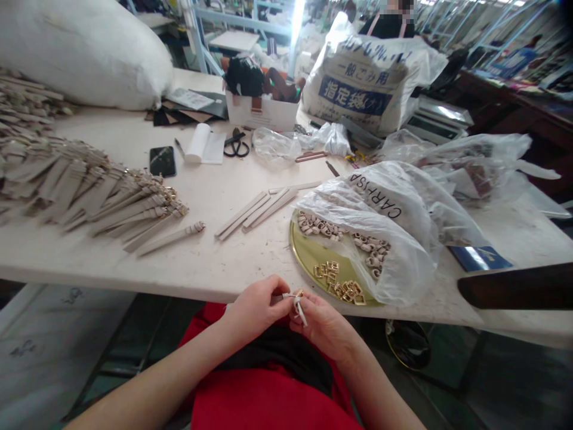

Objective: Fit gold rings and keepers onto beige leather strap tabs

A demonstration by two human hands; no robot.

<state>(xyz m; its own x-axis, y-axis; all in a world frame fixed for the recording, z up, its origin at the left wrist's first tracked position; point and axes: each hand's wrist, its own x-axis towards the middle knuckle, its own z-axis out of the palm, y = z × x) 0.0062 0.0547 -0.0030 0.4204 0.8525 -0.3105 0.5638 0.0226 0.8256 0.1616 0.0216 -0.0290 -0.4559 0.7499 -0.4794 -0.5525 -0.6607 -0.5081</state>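
At the table's front edge, my left hand [259, 306] pinches one end of a narrow beige strap [301, 312]. My right hand [323, 325] is closed round the other part of it, beside a small gold buckle [299, 293]. Fingers hide how strap and buckle join. Just right of my hands a gold round tray [307, 254] bears loose gold buckles [351, 291] and many beige loops [373, 251], partly under a clear plastic bag [398, 221]. Several flat beige straps [268, 209] lie beyond my hands.
Left on the table is a big heap of buckled straps [102, 185]. Farther back are a phone [162, 161], a paper roll [197, 143], black scissors [236, 145] and a white box [262, 113]. A dark bar [514, 288] juts in at right. Full sacks [353, 83] stand behind.
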